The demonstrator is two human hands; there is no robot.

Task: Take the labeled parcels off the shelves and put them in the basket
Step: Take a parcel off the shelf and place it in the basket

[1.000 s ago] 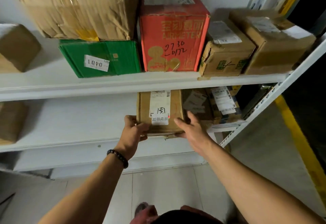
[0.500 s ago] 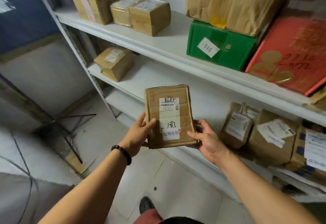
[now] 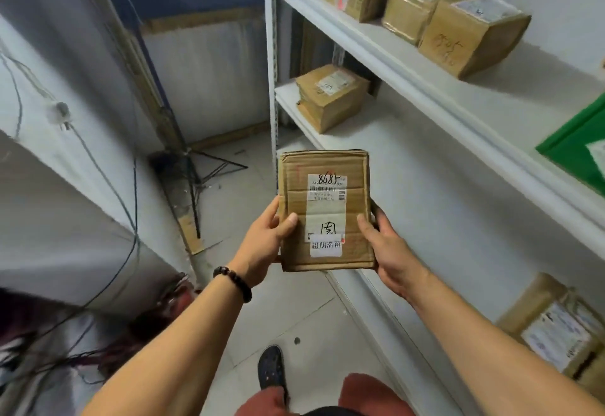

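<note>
Grip: left hand (image 3: 264,247), right hand (image 3: 390,253) on parcel (image 3: 355,201) | flat, brown, white-labelled

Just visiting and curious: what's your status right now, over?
Left hand and right hand both grip the labeled cardboard parcel, clear of the shelves. No basket in view. Tripod, loose cables on the left.

1. A parcel storeroom is shown: white metal shelves (image 3: 425,88) are seen running along the right of the frame.
2. Taped cardboard boxes (image 3: 471,32) with shipping labels are kept on the tier at upper right, and another box (image 3: 330,98) is set on the tier below.
3. A parcel (image 3: 325,212) at centre is marked with a barcode label and handwritten numbers.
4. A tiled floor (image 3: 311,317), loose cables (image 3: 135,193) and a tripod (image 3: 193,180) are seen at left.
</note>
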